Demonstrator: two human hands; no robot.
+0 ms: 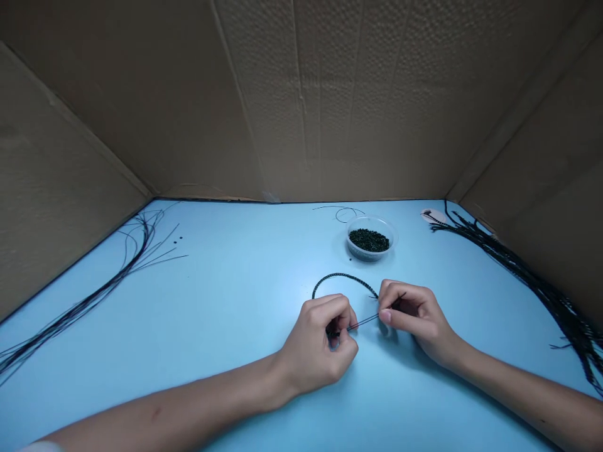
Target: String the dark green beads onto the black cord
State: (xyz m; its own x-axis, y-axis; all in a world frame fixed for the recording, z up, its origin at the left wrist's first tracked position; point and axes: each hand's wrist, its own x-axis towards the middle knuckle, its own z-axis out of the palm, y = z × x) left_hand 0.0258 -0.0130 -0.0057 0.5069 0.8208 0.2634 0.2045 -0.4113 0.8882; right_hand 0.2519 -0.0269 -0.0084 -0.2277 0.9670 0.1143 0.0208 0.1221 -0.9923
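A dark beaded strand [340, 274] arches over the blue tabletop, running from behind my left hand to the fingers of my right hand. My left hand [325, 339] is closed around one end of this strand; part of it is hidden inside the fingers. Thin black cords [367, 321] stretch taut between the two hands. With thumb and fingers pinched, my right hand [414, 317] grips the cords, and a short dark tip sticks out above its thumb. Just beyond the hands stands a clear round tub [371, 253] holding small dark green beads [369, 239].
Loose black cords [117, 276] lie in a bundle at left, near two stray beads [178, 240]. At right rests a thick bundle of dark strands [527, 276] by a white round tag [433, 216]. A curled thin cord [346, 215] lies behind the tub. Cardboard walls [301, 125] enclose the table.
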